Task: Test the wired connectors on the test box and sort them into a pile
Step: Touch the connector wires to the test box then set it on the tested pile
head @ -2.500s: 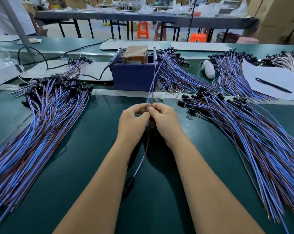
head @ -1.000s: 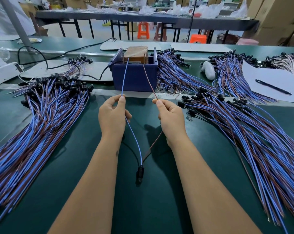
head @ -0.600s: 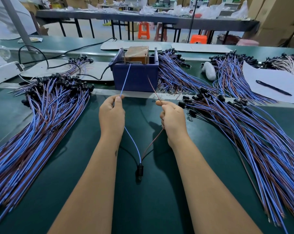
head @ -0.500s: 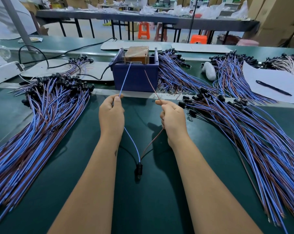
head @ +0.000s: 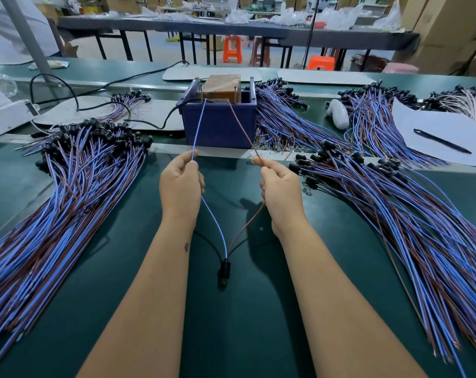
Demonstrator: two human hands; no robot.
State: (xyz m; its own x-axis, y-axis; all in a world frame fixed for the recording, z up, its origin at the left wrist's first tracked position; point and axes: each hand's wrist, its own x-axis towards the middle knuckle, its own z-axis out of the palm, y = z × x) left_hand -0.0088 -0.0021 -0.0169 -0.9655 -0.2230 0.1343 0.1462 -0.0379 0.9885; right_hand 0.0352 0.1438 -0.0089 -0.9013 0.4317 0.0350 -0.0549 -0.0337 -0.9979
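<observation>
Before the test box (head: 219, 124), left hand (head: 181, 186) fingers pinching blue wire (head: 198, 129), right hand (head: 282, 189) fingers pinching brown wire (head: 241, 126), connector (head: 225, 266) below.

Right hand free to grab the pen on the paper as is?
Probably not. The right hand is pinching the brown wire, and the pen lies far right on the paper, beyond a pile of wired connectors. It would need to let go and reach over.
</observation>
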